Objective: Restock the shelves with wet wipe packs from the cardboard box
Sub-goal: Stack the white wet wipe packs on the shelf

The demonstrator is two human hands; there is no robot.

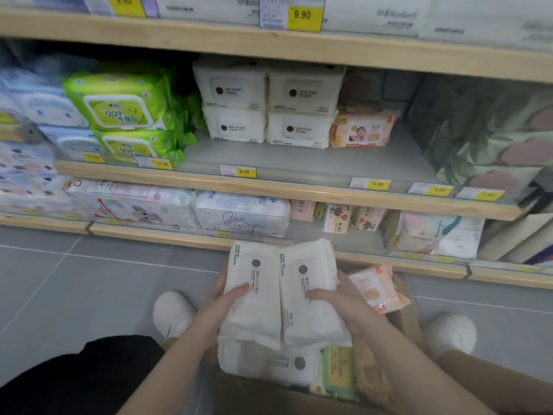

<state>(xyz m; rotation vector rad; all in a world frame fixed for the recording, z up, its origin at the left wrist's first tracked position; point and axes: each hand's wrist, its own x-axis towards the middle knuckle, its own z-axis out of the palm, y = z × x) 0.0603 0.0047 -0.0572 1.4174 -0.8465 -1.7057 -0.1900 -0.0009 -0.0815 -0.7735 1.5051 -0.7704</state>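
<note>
At lower centre, above the cardboard box [401, 322], the left hand [223, 307] and right hand [338, 301] each close their grip on a white wet wipe pack [254, 298]; soft, squashy, slick film, best clasped across the middle

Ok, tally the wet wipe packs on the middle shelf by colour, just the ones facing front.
White packs: 4
Green packs: 2
Peach baby-photo pack: 1
Total: 7. More green packs sit behind, too hidden to count.

The cardboard box [401, 322] runs off the lower edge — mostly hidden behind packs and forearms; the blue packs [45, 106] at far left are blurred.
</note>
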